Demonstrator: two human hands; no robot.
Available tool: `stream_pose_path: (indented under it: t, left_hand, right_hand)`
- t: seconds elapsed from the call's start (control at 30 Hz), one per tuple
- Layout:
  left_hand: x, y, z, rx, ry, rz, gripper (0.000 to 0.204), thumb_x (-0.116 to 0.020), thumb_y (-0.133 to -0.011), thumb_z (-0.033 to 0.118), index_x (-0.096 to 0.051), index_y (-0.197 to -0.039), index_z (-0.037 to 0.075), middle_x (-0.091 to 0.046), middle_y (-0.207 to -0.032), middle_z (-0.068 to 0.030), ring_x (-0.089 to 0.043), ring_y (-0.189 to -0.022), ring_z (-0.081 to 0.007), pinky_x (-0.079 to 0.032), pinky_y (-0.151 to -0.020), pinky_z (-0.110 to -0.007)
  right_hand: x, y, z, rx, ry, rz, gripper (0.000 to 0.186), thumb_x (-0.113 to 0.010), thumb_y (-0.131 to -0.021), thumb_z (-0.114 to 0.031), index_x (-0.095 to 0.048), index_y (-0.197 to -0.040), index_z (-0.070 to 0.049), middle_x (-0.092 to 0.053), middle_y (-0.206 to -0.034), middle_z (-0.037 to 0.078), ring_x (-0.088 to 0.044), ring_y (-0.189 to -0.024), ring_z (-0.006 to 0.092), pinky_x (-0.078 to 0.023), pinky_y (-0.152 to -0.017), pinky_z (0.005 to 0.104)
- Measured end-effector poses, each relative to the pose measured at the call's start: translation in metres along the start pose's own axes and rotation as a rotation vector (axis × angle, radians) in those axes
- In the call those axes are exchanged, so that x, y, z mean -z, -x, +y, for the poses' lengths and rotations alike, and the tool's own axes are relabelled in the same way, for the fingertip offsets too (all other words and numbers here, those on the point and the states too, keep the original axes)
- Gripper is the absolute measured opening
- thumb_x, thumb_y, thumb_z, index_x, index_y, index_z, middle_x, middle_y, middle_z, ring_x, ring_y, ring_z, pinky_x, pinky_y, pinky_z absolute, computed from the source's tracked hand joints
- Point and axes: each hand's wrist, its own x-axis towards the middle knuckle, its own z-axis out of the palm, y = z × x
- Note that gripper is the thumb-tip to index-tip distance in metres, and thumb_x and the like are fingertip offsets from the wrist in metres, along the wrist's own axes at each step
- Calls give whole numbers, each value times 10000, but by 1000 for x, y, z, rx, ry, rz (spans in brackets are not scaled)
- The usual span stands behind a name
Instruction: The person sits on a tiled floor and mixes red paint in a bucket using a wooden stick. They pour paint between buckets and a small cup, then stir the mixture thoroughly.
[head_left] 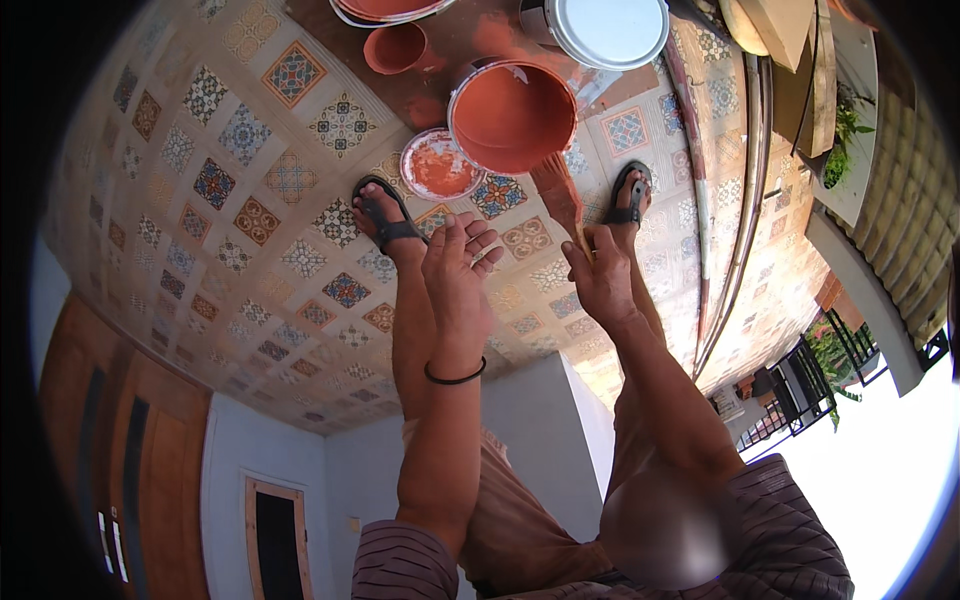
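- Head view shows the person bent forward, both forearms reaching toward a patterned tile floor [250, 200] with coloured square motifs.
- The right hand [600, 275] is closed around the handle of a paintbrush [560, 200]; the fingers wrap the wooden handle firmly.
- The paintbrush has wide bristles stained with terracotta paint, and the bristle end lies just beside the rim of the paint bucket [512, 115].
- The paint bucket is round, filled with orange-brown paint, and it stands on the floor between the two feet, a little beyond them.
- The left hand [458, 275] is open and holds nothing; the fingers are spread loosely and the palm side is partly seen. A thin black band sits on this wrist.
- A round lid [437, 165], smeared with the same paint, lies on the tiles touching or almost touching the bucket's side, near the left foot.
- The left foot [385, 215] and the right foot [630, 195] both wear dark sandals and stand apart on the tiles.
- Farther away there is a small orange cup [395, 47], and a second can with a pale lid [605, 30] next to it.
- A brown smear of paint covers the floor around these containers.
- A long painted pole [745, 200] lies along the floor at the person's right.
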Motion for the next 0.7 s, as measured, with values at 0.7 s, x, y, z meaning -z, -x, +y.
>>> stream_pose_path:
  t: [0.7]
  left_hand:
    - [-5,-1,-8,7,-31,-63,414,-627,-1128,391,-638,-1281,6,-673,-1160,-74,-677,-1056,-180,-572,-934,-354]
  right_hand:
    - [69,-83,12,168,473,-93,342,-535,-1111,-350,-650,-1089,-30,-747,-973,224,-732,-937,445,-573,-843,588]
